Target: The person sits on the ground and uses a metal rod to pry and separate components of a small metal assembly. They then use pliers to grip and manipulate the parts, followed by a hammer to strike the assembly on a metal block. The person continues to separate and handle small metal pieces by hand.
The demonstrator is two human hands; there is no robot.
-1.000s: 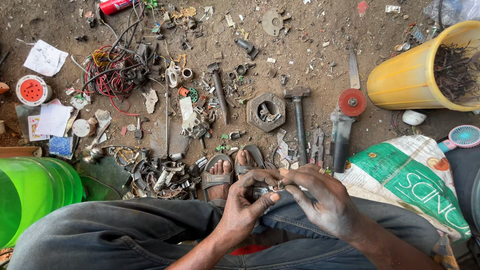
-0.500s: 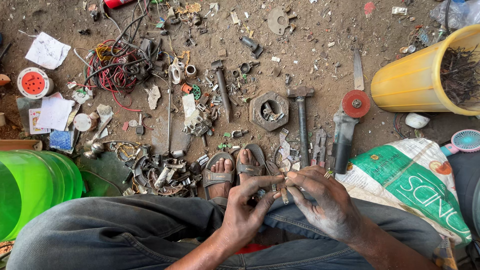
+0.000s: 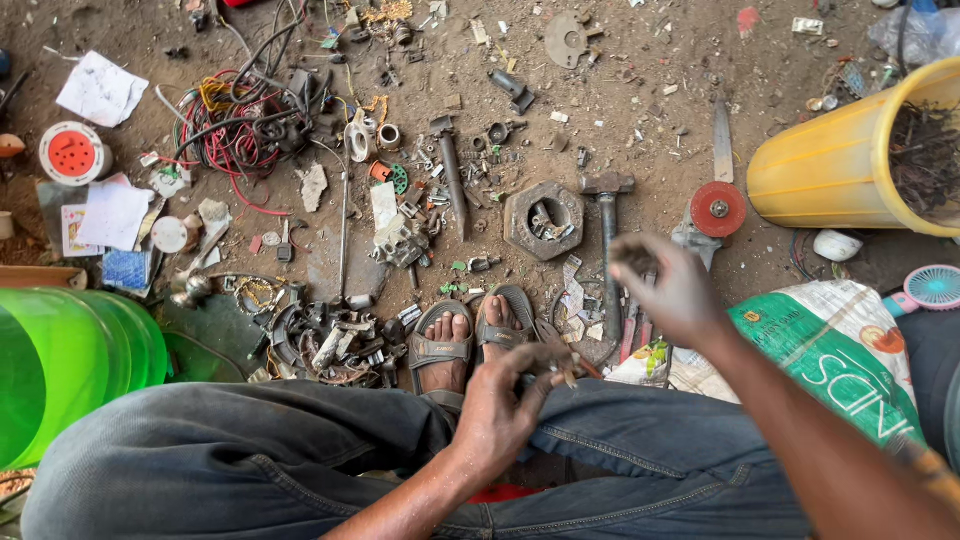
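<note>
Now the right hand [image 3: 668, 290] has lifted away, loosely curled, while the left hand [image 3: 505, 400] pinches a small metal part [image 3: 562, 368].

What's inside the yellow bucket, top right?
The yellow bucket lies tipped on its side; its mouth shows a dark tangle of thin wire-like scrap. Whatever is deeper inside is hidden by its wall and the frame edge.

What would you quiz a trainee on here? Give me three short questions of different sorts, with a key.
1. True or false: the right hand touches the left hand.
2. Which lies just left of the hammer? A nut; B fan; C tub.
3. What do the left hand's fingers pinch?

Key
1. False: the hands are apart.
2. A.
3. A small metal part.
</note>
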